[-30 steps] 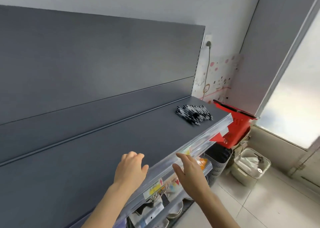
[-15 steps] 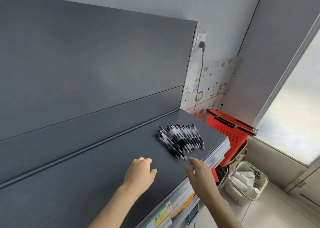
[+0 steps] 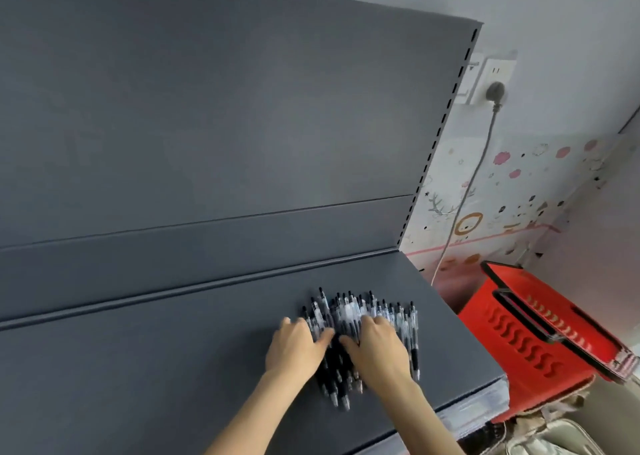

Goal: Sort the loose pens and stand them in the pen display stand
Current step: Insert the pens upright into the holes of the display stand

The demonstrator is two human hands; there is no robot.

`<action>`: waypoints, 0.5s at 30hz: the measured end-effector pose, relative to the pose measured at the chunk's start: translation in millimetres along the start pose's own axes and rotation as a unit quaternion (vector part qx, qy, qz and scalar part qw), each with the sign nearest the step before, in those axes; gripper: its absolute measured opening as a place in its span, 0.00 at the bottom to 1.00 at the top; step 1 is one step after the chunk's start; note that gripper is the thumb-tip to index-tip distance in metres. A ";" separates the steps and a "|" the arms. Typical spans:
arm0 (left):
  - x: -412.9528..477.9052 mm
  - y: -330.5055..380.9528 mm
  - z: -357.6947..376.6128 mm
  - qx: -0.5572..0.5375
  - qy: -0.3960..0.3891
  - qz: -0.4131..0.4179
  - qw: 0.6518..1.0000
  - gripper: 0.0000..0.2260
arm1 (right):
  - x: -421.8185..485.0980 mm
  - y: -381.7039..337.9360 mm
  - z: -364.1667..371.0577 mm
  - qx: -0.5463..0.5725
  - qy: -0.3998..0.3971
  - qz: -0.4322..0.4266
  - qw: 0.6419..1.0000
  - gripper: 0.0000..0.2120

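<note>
At the right end of a dark grey shelf (image 3: 173, 368), well short of the back panel, the loose pens (image 3: 349, 311) lay in one overlapping pile, roughly parallel, tips towards the front edge. No pen display stand was in view. Beside the shelf end stood a red basket (image 3: 526, 343) with its handle folded across the top. Its contents could not be seen, and a pale bin (image 3: 540, 437) below it was cut off by the frame.

The left hand (image 3: 294, 349) rested on the pile's left side and the right hand (image 3: 379, 349) on its middle. Their fingers (image 3: 375, 323) lay close together on the barrels, thumbs turned inward, apparently pinching nothing.

The pens looked light, stiff and smooth, likely to roll, so they were probably best taken a few at a time around mid-barrel.
</note>
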State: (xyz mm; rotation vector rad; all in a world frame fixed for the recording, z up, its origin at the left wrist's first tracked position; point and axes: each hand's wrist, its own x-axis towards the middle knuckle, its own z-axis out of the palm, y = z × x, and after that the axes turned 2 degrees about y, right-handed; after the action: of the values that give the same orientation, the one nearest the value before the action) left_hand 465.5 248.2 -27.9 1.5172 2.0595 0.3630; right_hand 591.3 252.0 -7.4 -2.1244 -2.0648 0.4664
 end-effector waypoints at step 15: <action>5.6 28.4 12.0 -0.106 0.018 -0.066 0.992 0.16 | 31.2 42.3 -7.6 0.223 -0.073 -0.041 0.971 0.24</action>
State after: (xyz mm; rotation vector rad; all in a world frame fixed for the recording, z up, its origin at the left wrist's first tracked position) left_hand 493.7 261.4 -24.5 1.2515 2.0630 0.5418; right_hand 634.2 281.8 -17.3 -1.7804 -1.8809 0.9930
